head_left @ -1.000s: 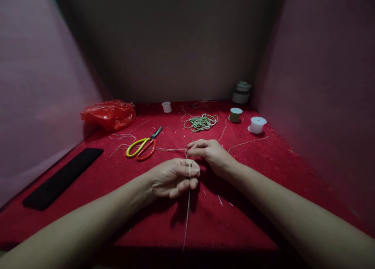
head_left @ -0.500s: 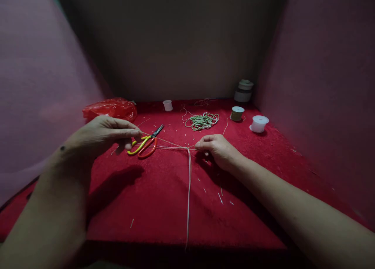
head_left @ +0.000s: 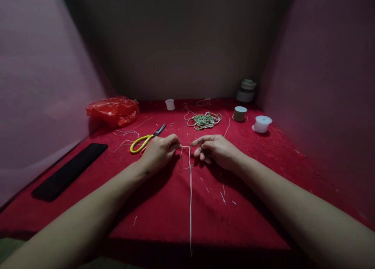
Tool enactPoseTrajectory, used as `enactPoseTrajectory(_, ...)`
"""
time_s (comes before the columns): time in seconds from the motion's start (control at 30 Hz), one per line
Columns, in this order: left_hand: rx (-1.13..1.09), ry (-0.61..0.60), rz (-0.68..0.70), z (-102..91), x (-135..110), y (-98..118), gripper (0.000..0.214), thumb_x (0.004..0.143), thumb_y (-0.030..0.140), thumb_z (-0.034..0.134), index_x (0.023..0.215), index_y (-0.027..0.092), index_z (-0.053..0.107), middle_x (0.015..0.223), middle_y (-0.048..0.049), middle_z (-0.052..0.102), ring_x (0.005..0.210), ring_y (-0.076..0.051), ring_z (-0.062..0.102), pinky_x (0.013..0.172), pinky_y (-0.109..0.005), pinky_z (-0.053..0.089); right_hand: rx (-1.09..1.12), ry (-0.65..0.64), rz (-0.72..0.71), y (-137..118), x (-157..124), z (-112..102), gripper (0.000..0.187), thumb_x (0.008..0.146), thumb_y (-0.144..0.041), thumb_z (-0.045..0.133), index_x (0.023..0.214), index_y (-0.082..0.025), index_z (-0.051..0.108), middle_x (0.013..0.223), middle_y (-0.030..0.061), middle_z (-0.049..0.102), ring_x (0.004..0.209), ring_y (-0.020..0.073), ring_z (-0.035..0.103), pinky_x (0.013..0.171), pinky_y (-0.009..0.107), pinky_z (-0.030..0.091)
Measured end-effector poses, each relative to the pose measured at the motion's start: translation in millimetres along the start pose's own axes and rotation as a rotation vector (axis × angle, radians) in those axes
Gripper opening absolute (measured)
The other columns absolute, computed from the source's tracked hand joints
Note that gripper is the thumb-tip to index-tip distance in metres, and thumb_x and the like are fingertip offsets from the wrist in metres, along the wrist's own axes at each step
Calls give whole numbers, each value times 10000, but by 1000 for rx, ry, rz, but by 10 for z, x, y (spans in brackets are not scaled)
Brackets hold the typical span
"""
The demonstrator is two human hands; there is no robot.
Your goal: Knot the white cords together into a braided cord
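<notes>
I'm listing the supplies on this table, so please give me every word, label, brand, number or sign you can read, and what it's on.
No text can be read in this view.
Jar at the back: too dark and small to tell whether it bears writing.
Olive-thread spool and white spool: any print is too small to read.
Scissors and black strip: no lettering shows.

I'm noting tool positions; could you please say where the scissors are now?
In the head view, the scissors lie left of centre on the red table, partly hidden behind the left hand.
</notes>
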State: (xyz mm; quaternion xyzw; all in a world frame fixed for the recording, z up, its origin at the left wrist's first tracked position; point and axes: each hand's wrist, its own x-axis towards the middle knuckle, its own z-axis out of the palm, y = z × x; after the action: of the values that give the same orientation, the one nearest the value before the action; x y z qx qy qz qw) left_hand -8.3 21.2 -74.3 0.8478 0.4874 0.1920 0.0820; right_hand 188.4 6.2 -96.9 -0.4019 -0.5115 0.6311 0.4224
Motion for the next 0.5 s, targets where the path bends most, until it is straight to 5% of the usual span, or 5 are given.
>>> enactPoseTrajectory(0.2,424,80,106,177,17,-6,241,859,290,383,784,175,581,684,-49,655,592,-146,570,522,-245,296,-59,0,77,-48,-2,55,217,710,-99,504,899,-137,602,558,24,622,399,83,501,312,165,311)
enactPoseTrajectory(0.5,522,91,201,286,27,49,258,877,286,353,779,177,565,634,-32,639,522,-150,554,459,-248,226,-209,-19,80,-41,64,118,77,724,-121,538,651,-125,562,513,12,592,337,58,444,276,156,258)
